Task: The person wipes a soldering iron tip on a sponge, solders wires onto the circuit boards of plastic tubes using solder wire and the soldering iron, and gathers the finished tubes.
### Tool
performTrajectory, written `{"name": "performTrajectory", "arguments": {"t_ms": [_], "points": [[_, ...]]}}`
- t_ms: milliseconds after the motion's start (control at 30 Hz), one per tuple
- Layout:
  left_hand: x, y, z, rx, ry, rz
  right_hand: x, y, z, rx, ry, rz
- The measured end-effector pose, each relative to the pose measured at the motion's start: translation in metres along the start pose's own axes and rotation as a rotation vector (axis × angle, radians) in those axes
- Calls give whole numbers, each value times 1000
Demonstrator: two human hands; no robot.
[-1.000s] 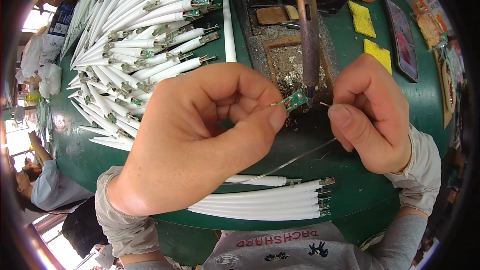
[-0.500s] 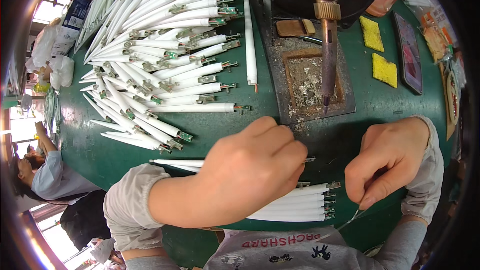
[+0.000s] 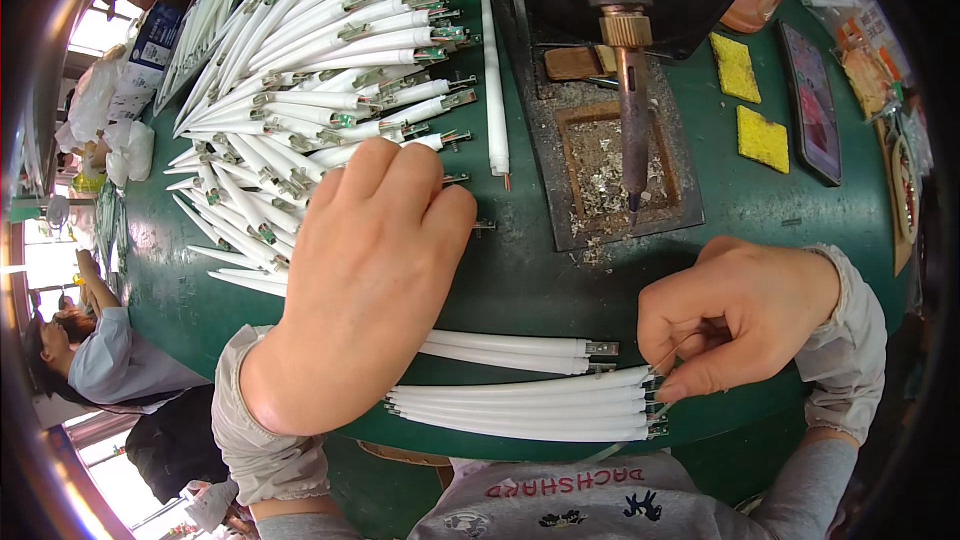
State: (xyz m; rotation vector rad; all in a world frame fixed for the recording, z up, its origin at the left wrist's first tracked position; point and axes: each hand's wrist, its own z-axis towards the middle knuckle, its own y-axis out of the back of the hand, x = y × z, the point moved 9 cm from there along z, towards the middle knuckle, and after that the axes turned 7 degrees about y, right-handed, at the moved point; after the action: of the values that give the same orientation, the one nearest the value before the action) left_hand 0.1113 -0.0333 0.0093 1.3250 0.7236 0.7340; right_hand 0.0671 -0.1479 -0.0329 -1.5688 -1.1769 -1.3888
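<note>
My left hand (image 3: 380, 230) reaches over a large pile of white tapered tubes (image 3: 290, 95) with small green circuit boards at their ends. Its fingers bend down among the nearest tubes, and the fingertips are hidden. My right hand (image 3: 740, 325) is closed in a pinch on thin solder wire (image 3: 660, 412), which trails down toward my lap. Just left of that hand lies a row of white tubes (image 3: 530, 418) side by side, boards to the right. Two more white tubes (image 3: 520, 346) rest just beyond the row.
A soldering iron (image 3: 633, 110) points down above a dark tray (image 3: 680, 210) full of solder scraps. One lone tube (image 3: 494, 80) lies left of it. Yellow sponges (image 3: 763, 140) and a phone (image 3: 812, 105) are to the right. Another person (image 3: 105, 350) sits at far left.
My left hand has moved away from the near row, left and forward to the pile. My right hand has shifted left, to the board ends of the row. The two tubes beyond the row are now uncovered.
</note>
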Motion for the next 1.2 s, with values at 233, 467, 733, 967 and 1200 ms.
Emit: {"name": "performTrajectory", "arguments": {"t_ms": [233,467,733,967,1200], "points": [[-30,20,-3,31,-168,-452,11,28,-8,-521,-147,-176],[-41,14,3,145,-147,-663,20,26,-14,-545,77,-245],[-26,-17,4,402,134,-1183,19,30,-15,-584,77,-309],[-27,-23,1,429,166,-1199,18,32,-14,-607,70,-318],[-28,-24,1,397,138,-1190,15,32,-12,-600,47,-307]]}}
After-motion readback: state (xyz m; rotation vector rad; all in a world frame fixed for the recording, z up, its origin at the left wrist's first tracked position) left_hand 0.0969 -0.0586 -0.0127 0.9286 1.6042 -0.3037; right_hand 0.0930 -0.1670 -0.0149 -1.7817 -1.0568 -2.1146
